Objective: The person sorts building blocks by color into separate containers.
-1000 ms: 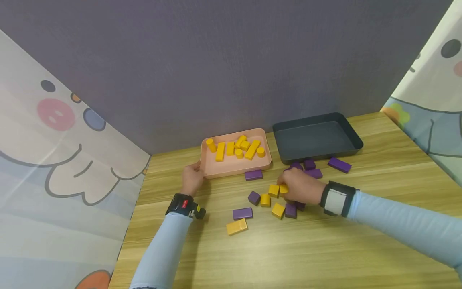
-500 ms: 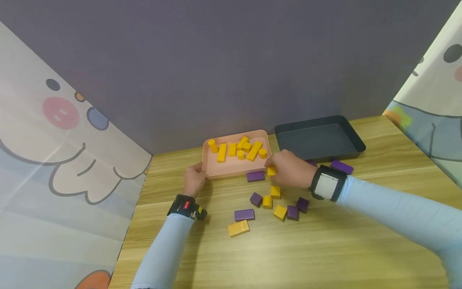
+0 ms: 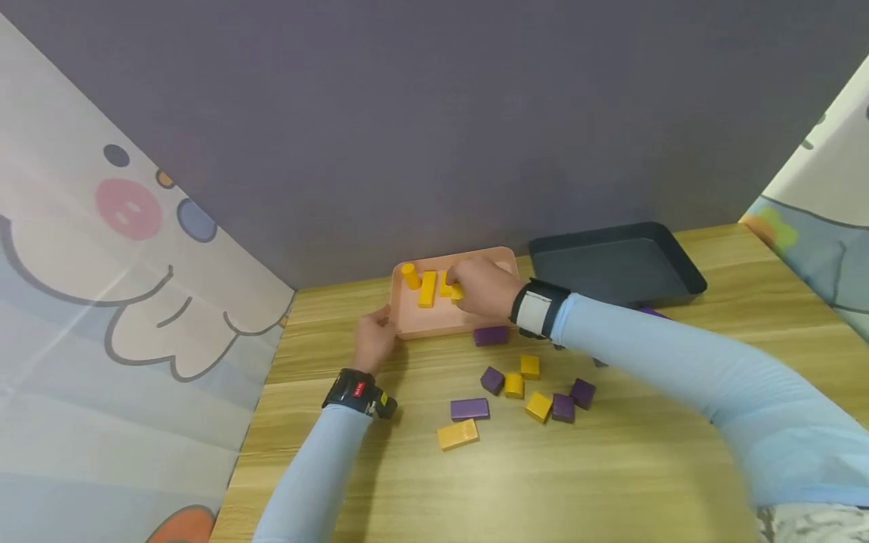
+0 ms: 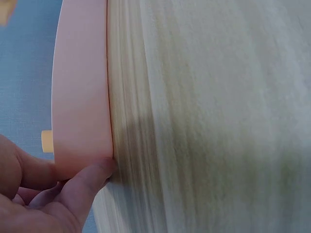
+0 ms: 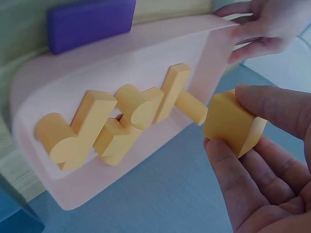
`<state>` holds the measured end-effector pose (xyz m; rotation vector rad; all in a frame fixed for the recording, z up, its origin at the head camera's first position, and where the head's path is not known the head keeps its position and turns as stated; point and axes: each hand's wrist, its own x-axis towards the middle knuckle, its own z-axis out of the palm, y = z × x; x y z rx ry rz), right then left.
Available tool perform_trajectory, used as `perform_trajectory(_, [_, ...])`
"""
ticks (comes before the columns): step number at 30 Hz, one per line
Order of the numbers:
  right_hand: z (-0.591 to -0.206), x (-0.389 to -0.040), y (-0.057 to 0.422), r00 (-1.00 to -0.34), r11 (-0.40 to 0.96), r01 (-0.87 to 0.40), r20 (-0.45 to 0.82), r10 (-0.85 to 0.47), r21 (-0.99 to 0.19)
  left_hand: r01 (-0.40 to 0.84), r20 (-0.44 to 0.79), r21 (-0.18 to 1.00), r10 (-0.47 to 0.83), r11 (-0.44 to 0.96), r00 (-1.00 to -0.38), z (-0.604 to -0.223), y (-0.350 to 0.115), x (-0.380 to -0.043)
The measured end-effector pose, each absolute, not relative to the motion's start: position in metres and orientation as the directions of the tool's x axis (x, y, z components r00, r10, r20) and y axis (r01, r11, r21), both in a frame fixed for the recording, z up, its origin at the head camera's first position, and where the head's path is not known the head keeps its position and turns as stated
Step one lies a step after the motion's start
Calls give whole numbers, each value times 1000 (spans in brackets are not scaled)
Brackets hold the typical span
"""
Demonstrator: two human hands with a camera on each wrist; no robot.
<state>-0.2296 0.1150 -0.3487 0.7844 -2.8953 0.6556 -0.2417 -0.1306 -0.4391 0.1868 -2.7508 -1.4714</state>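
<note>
1. A wooden table is backed by a grey wall.
2. The pink tray is held at one end by the fingers of the left hand.
3. A yellow block is pinched in the right hand over that tray, not yet released.
4. Several yellow pieces are already gathered inside; four loose yellow blocks are left outside.
5. Purple blocks are left there too, one near the partly hidden dark tray.
</note>
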Motion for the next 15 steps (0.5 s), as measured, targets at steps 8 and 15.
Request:
perform_trajectory(8, [-373, -265, 87, -878, 790, -473, 136, -458, -389, -89, -40, 826, -99, 556, -994, -441, -130, -242])
perform_trajectory(15, [-393, -275, 76, -908, 831, -408, 76, -411, -379, -105, -54, 814, -105, 572, -993, -443, -135, -244])
